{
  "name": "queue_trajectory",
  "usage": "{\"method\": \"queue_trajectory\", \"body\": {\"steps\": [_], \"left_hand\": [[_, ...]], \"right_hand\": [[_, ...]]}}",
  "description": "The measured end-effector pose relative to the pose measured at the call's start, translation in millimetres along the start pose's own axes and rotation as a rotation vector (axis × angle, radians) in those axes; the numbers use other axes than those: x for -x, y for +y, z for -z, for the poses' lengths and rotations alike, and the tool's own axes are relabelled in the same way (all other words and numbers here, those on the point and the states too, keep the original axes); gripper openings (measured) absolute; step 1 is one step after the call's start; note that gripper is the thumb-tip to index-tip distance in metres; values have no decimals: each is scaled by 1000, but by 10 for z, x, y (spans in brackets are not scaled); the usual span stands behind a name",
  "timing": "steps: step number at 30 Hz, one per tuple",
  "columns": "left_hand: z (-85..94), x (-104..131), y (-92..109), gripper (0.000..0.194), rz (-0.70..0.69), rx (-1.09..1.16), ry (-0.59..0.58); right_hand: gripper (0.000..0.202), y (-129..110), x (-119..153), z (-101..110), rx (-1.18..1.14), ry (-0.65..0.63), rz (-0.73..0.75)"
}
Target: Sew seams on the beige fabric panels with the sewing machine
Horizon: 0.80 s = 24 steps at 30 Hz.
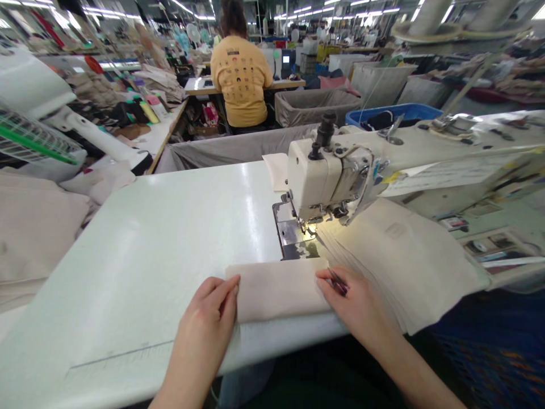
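A folded piece of cream fabric (pixel 279 292) lies at the front edge of the table, just before the sewing machine (pixel 317 176). My left hand (pixel 208 321) pinches its left end between thumb and fingers. At the right end, my right hand (pixel 351 295) is closed on the fabric's upper corner. A small dark pointed metal tool (pixel 338 279) is also tucked in my right hand; whether it is snips or tweezers I cannot tell. The machine's lit needle area (pixel 310 229) is beyond the fabric, apart from it. Beside my right hand lies a fanned stack of cream fabric pieces (pixel 395 250).
Another cream piece (pixel 276 170) lies behind the machine head. More fabric (pixel 38 221) is piled at the left, under a white lamp-like arm (pixel 102 136). A grey cloth-lined bin (pixel 221 150) borders the table's far side. A person in a yellow shirt (pixel 240 79) sits beyond it.
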<state>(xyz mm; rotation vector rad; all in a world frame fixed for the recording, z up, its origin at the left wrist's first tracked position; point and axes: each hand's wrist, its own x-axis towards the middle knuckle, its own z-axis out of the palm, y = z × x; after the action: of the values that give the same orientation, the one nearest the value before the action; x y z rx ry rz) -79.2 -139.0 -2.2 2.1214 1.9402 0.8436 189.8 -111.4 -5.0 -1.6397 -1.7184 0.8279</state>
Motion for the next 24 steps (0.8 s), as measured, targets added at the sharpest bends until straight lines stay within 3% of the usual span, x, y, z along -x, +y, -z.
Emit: {"method": "queue_trajectory", "body": {"steps": [4,8,11,15,19,21,24], "left_hand": [[-9,31,34,35,-64,-177,6],[19,-15,-6,26,-250,-407,39],[43,-205,-90,26,-354,-478,-107],[37,-633,-2,27,-266,-568,-402],[-132,-1017,285,39,-206,-555,-382],[-272,-1177,369,49,-259,-486,-357],[-462,-1416,366,47,-385,-362,-412]], "right_hand": [[17,8,0,40,151,-12,99],[12,74,-13,132,431,-25,406],[8,117,-51,158,526,-19,595],[6,72,-93,89,509,-10,581],[8,-26,-62,-21,501,-6,527],[8,-58,-34,-59,500,-2,510],[8,-73,-6,-84,500,2,476]]}}
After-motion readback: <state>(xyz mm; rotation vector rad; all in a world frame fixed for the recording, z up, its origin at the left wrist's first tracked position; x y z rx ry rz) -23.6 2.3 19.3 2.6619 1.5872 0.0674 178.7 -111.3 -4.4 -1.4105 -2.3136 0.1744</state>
